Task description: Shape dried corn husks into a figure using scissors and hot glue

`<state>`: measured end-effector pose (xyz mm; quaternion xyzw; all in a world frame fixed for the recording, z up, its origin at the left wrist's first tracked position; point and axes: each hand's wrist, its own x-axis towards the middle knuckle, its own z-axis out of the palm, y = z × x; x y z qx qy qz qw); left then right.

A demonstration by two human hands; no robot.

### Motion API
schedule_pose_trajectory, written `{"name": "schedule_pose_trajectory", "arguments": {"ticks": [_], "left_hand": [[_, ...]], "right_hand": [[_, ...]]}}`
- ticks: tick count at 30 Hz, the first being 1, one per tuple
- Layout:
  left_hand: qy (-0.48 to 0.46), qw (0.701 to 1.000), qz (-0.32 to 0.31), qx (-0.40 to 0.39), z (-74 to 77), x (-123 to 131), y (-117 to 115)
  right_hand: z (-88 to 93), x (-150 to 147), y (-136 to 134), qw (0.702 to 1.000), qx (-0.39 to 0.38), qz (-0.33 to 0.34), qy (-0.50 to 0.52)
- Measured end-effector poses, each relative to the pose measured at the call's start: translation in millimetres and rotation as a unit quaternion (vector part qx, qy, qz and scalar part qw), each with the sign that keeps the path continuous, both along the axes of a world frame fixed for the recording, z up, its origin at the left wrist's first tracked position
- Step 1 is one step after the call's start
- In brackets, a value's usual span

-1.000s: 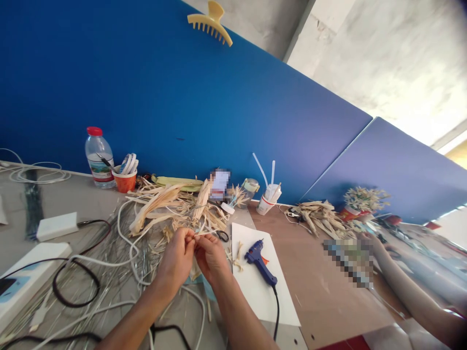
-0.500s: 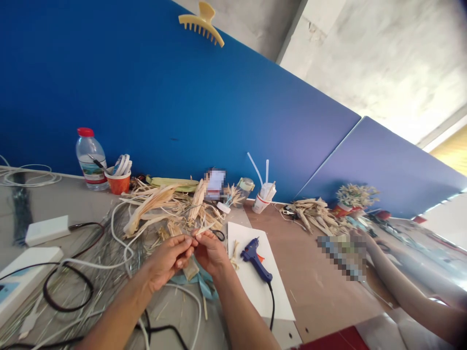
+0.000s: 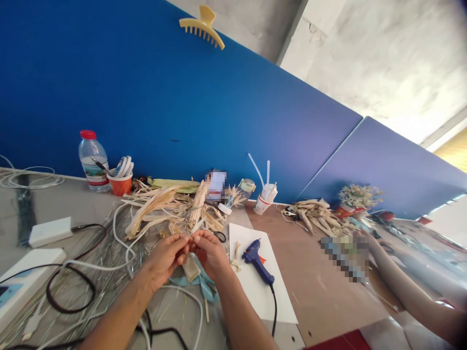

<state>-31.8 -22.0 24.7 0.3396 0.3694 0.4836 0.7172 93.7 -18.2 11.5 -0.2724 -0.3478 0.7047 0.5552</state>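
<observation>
Both hands (image 3: 168, 257) (image 3: 209, 250) pinched closed on a thin, pale, mostly hidden strip (image 3: 191, 234)

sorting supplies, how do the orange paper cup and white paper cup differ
The orange paper cup holds a pen and white rolls; the white paper cup holds two translucent sticks. The orange paper cup stands on grey tabletop, the white paper cup on brown surface. Both stand near the blue partition.
</observation>
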Motion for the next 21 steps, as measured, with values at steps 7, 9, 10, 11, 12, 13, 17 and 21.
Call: {"name": "schedule_pose_trajectory", "arguments": {"ticks": [7, 9, 10, 11, 12, 13, 17, 21], "left_hand": [[-0.005, 1.000, -0.021, -0.016, -4.3, -2, 2], [0.011, 1.000, -0.025, -0.008, -5.1, 0, 1], [0.019, 1.000, -0.025, -0.004, -5.6, 1, 0], [0.026, 0.999, -0.024, 0.002, -6.2, 3, 0], [0.032, 0.999, -0.024, 0.008, -6.8, 4, 0], [0.037, 0.999, -0.026, 0.012, -7.4, 5, -1], [0.045, 0.999, -0.027, 0.012, -9.1, 8, -1], [0.061, 0.998, -0.007, 0.015, -10.4, 9, -1]], "right_hand": [[-1.6, 2, 4, 0.996, -0.072, 0.005, 0.048], [-2.8, 4, 5, 0.995, -0.089, 0.005, 0.048], [-3.5, 4, 6, 0.995, -0.091, 0.003, 0.040], [-4.2, 4, 6, 0.996, -0.089, 0.001, 0.029], [-4.8, 4, 6, 0.996, -0.085, -0.002, 0.020], [-5.4, 3, 6, 0.997, -0.081, -0.005, 0.013], [-6.1, 3, 5, 0.996, -0.086, -0.011, 0.010], [-3.9, 6, 5, 0.995, -0.098, -0.017, 0.010]]}}
